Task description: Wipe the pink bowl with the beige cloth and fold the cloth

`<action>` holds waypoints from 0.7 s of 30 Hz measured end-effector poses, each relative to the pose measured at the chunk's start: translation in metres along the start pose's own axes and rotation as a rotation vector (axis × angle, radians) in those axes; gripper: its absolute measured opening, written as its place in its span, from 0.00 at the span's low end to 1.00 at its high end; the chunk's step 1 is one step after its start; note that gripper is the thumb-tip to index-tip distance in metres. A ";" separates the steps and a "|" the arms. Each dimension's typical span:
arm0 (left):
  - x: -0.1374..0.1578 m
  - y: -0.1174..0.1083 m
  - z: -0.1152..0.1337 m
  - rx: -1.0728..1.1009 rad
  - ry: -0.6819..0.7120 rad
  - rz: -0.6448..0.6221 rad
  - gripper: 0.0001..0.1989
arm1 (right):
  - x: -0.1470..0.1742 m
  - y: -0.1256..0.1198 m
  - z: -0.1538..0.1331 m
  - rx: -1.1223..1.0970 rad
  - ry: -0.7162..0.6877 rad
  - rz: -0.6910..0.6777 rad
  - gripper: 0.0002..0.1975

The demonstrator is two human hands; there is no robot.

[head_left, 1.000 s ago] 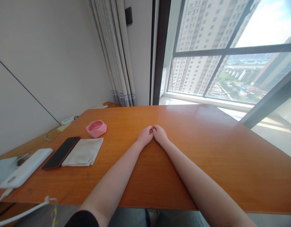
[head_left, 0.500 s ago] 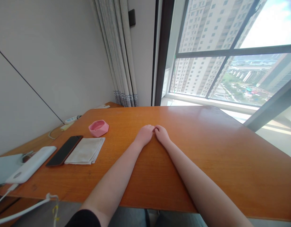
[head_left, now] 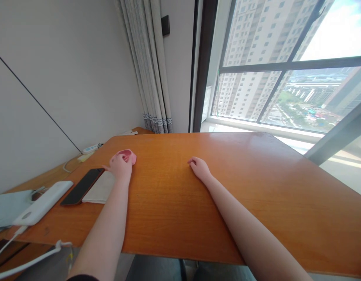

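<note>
My left hand (head_left: 121, 166) lies over a small pink dish (head_left: 131, 155) at the left of the orange wooden table (head_left: 256, 187). Its thumb sticks out to the left, and the fingers cover most of the dish, so any grip on it is hidden. My right hand (head_left: 199, 168) rests palm down near the table's middle, fingers curled in, holding nothing. A folded white cloth (head_left: 100, 188) lies just under my left wrist, with a black phone (head_left: 81, 186) beside it.
A white power bank (head_left: 42, 202) with a cable sits at the table's left edge, next to a grey pouch (head_left: 7, 207). A power strip (head_left: 91, 148) lies on the lower ledge by the wall. Curtains and a large window stand behind the table.
My left hand has left my right hand at the table's middle and swung left onto the pink dish. My right hand stayed in place.
</note>
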State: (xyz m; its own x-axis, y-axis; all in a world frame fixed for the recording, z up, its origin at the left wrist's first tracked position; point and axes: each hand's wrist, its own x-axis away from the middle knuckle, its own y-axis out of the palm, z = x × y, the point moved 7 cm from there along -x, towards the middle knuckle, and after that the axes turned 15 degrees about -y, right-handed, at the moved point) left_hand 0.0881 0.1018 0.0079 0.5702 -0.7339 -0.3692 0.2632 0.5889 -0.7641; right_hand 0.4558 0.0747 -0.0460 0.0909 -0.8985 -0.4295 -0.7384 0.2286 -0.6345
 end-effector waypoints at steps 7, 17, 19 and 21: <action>-0.001 0.016 0.012 -0.060 0.080 -0.125 0.15 | 0.000 -0.002 0.002 -0.046 -0.015 0.042 0.12; 0.109 0.039 0.137 0.120 0.672 -0.231 0.09 | 0.002 -0.009 0.014 -0.226 0.077 0.327 0.16; 0.138 0.044 0.158 0.140 0.790 -0.269 0.09 | 0.002 -0.011 0.015 -0.282 0.072 0.381 0.19; 0.158 0.048 0.169 0.150 0.839 -0.321 0.09 | 0.001 -0.013 0.014 -0.306 0.053 0.423 0.20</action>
State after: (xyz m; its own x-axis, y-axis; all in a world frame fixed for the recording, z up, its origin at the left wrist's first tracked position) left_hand 0.3223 0.0711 0.0016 -0.2856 -0.8411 -0.4594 0.4437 0.3088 -0.8413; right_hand 0.4750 0.0759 -0.0469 -0.2854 -0.7709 -0.5694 -0.8655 0.4626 -0.1924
